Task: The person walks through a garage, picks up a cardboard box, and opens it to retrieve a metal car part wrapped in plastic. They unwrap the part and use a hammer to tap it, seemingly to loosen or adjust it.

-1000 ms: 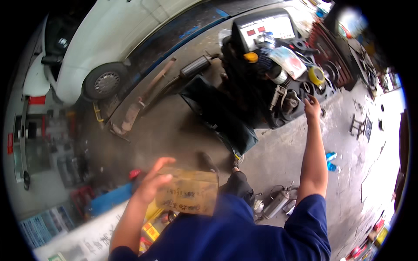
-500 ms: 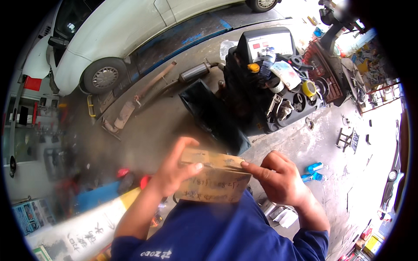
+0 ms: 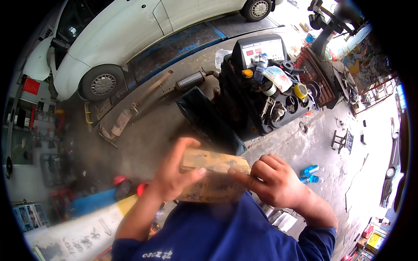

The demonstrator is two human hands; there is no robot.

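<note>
Close to my body is a small brown cardboard box (image 3: 217, 160) with handwriting on its side, tilted and partly blurred. My left hand (image 3: 175, 173) grips its left end, thumb along the near top edge and a finger over the far side. At the right end, my right hand (image 3: 275, 182) has its fingers curled and the index finger stretched onto the box's upper edge. The right thumb is hidden, and so is whatever the box contains.
A black wheel-balancing machine (image 3: 257, 50) carries tape rolls, a bottle and tools. An exhaust pipe with muffler (image 3: 190, 81) lies beside it. A white car (image 3: 126, 35) stands behind on a ramp. Blue bottles (image 3: 309, 175) lie on the floor at right.
My right index finger has slid leftward along the box's upper edge. The box's top face has turned more into view. My left hand keeps its grip.
</note>
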